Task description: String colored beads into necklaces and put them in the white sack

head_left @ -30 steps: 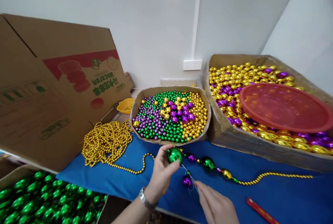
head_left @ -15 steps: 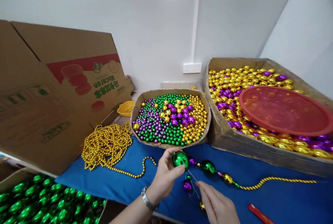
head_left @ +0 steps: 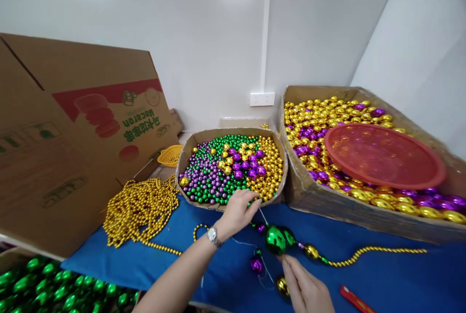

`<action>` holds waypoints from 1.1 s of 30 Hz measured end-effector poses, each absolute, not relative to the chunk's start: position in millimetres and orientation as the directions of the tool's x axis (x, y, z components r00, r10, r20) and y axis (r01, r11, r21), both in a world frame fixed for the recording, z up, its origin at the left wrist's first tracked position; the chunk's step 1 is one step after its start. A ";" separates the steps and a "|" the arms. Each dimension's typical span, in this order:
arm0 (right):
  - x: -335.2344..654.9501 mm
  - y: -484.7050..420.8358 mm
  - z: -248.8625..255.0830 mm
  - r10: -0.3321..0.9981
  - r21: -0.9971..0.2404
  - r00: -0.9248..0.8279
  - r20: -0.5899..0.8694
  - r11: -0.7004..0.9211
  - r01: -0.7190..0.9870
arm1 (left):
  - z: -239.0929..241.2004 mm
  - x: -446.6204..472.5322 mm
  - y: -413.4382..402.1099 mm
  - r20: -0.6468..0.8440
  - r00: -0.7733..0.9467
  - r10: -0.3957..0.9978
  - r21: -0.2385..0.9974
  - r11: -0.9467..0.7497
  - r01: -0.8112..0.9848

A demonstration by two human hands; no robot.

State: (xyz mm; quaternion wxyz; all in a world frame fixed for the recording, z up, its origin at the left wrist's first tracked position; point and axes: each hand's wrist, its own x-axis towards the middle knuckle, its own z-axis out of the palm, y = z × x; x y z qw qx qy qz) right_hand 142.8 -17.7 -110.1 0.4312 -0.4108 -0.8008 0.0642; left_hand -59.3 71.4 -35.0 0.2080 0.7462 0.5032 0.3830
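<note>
My left hand [head_left: 238,210] reaches over the near rim of the small cardboard box [head_left: 189,143] of mixed green, purple and gold beads, fingers curled down among the beads; what they pinch is hidden. My right hand [head_left: 305,288] is at the bottom edge, fingers pinched on a thin thread by a gold bead [head_left: 282,285]. On that thread hang a large green bead [head_left: 275,239], a purple bead [head_left: 257,264] and more beads, running into a gold bead strand [head_left: 374,252] on the blue cloth [head_left: 400,279].
A big cardboard box [head_left: 327,201] of large gold and purple beads holds a red plastic basin [head_left: 382,155]. A heap of gold bead strands [head_left: 141,208] lies left. A printed carton [head_left: 73,133] leans at left, green beads [head_left: 43,288] sit below, and a red stick [head_left: 355,299] lies near the edge.
My left hand let go of the large green bead and reached forward into the small box. The green bead slid right along the thread, next to the second green one.
</note>
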 end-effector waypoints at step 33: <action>138.9 -14.5 -105.9 0.735 -0.488 -0.290 0.613 0.641 0.593 | -45.3 -62.4 48.5 -0.086 0.047 0.995 0.850 0.098 -0.518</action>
